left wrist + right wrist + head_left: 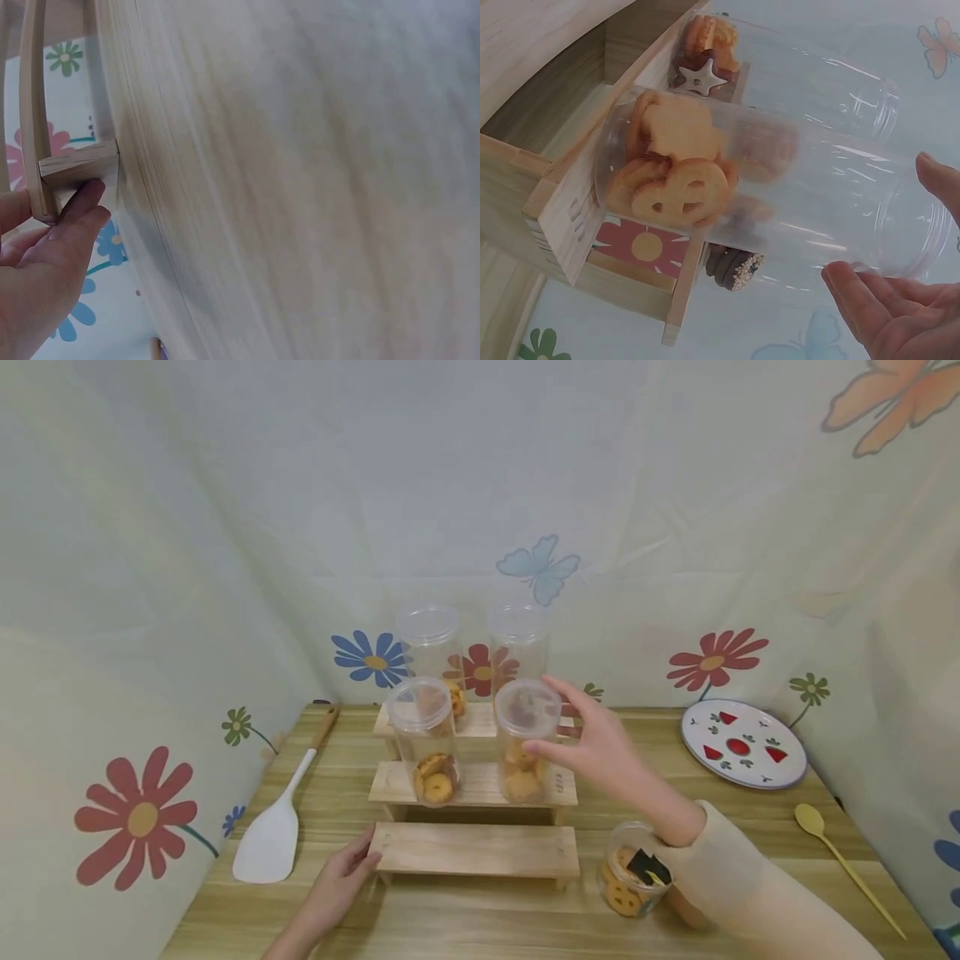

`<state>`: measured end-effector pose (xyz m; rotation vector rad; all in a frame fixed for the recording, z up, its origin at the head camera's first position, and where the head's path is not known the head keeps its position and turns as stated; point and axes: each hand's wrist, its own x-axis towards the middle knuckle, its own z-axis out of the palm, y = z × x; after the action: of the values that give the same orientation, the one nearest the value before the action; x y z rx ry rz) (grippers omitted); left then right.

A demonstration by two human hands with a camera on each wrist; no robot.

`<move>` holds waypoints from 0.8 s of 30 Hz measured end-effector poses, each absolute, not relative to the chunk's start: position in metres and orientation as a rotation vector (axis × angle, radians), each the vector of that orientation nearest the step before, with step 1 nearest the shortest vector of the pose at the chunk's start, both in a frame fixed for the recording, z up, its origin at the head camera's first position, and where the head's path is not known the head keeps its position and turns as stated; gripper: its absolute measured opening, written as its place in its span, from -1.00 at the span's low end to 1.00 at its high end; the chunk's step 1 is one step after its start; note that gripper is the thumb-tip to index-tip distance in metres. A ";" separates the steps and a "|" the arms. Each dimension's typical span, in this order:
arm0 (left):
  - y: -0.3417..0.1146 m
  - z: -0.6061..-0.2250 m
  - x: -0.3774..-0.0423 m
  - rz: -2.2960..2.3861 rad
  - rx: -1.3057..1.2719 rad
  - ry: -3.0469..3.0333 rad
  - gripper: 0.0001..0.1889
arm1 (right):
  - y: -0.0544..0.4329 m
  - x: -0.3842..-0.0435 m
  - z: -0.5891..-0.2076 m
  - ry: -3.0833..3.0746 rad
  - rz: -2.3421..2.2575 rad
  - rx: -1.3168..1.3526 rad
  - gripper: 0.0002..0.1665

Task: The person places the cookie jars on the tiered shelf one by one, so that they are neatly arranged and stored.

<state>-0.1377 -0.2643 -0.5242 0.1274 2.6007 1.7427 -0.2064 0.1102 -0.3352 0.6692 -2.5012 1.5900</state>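
Note:
A three-step wooden display stand [476, 850] stands on the table, its lowest step bare. My left hand [341, 881] pinches the left end of that step; in the left wrist view the fingers [82, 202] reach beneath the wood. My right hand [600, 743] holds the upper part of a clear lidded cookie jar [525, 752] on the right of the middle step, thumb and fingers on opposite sides near the lid. Pale cookies [679, 161] lie in its bottom. Left of it stands a similar cookie jar [426, 743].
On the top step stand two more clear jars [431, 647], partly hidden. A small tub of cookies [626, 877] sits beneath my right forearm. A white spatula [270, 839] lies at left; a patterned plate [742, 777] and yellow spoon [840, 856] lie at right.

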 end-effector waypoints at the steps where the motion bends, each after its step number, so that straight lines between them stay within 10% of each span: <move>1: -0.264 -0.524 -0.138 1.746 0.115 2.593 -0.44 | 0.110 -0.207 -0.335 -2.498 1.599 0.671 0.04; 24: -0.267 -0.528 -0.141 1.765 0.126 2.566 -0.44 | 0.105 -0.212 -0.338 -2.483 1.575 0.674 -0.02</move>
<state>-0.1405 -0.2670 -0.5285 0.1264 2.5657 1.7647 -0.2121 0.1050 -0.3383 0.6737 -2.4834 1.5753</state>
